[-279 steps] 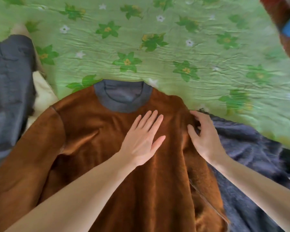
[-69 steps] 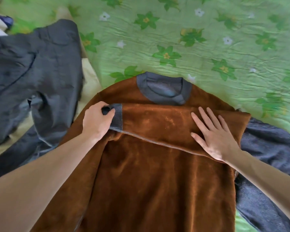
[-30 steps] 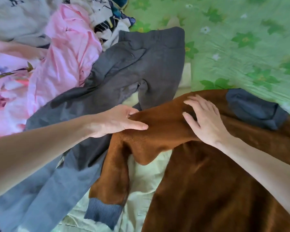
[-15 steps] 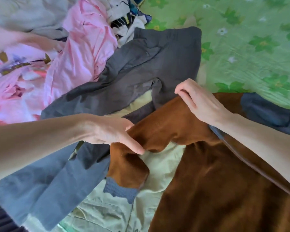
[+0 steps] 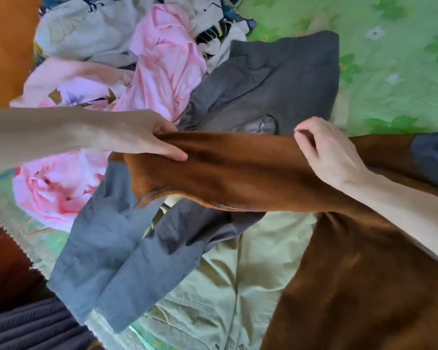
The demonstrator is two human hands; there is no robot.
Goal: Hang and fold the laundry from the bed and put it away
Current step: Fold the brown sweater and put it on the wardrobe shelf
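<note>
Half a second ago the left sleeve of the brown sweater (image 5: pixel 352 274) hung bent, with its grey cuff pointing down toward the person; now the sleeve (image 5: pixel 225 173) is pulled out straight and lifted, and the cuff is not visible any more. The left hand (image 5: pixel 142 137) has moved away from the sweater body, along the sleeve, and the right hand (image 5: pixel 329 152) has come a little lower.

The left hand grips the far end of the sleeve, with the thumb lying flat on top of the fabric and the other fingers curled under it. The right hand holds the sleeve near the shoulder; its fingers are curled over the upper edge of the fabric. Between the two hands the sleeve is stretched almost horizontal, above the other clothes.

The sweater body lies flat on the bed, on the right of the sleeve, and its grey collar (image 5: pixel 433 157) is at the right edge of the view. Under the sleeve lie grey trousers (image 5: pixel 116 248) and a pale green garment (image 5: pixel 225 286). Behind the sleeve lies a dark grey garment (image 5: pixel 276 79), and to the left of it is a heap with pink cloth (image 5: pixel 162 66). The green flowered bedsheet (image 5: pixel 395 72) shows beyond the sweater.
</note>
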